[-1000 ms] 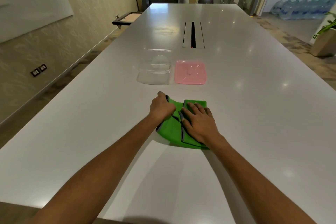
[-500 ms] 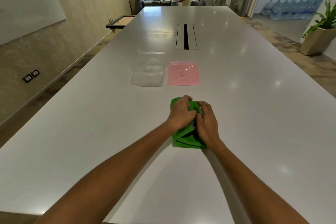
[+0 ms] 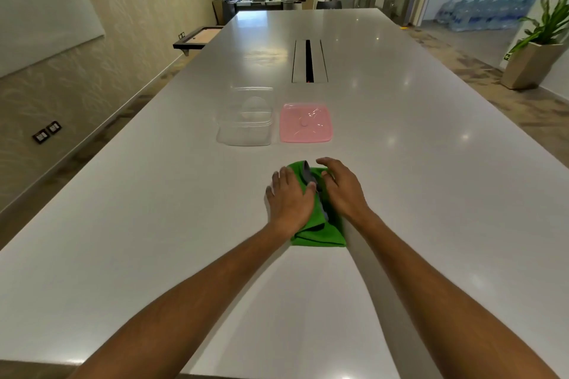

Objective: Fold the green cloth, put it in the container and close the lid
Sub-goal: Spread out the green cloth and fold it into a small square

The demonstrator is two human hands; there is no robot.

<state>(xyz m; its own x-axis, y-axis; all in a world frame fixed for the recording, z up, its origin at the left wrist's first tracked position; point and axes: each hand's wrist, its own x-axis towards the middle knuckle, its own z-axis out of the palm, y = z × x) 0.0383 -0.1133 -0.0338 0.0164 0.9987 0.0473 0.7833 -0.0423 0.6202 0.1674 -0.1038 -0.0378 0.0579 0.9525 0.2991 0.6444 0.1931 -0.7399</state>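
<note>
The green cloth (image 3: 320,234) lies folded into a narrow bundle on the white table (image 3: 431,194), a grey hem showing between my hands. My left hand (image 3: 289,198) rests flat on its left half, fingers spread. My right hand (image 3: 341,189) covers the right half, its fingers curled over the far edge and the thumb tucked against the fold. Beyond the cloth stands the clear plastic container (image 3: 246,138), open and empty. The pink lid (image 3: 306,123) lies flat just to its right.
A long cable slot (image 3: 308,61) runs down the table's middle behind the lid. The table's left edge drops to a carpeted floor beside a wall. A potted plant (image 3: 532,61) stands on the floor at the far right.
The cloth went from a wide half-fold to a narrow bundle. My left hand swept across to the right with a flap, then let go and now lies flat with fingers spread.
</note>
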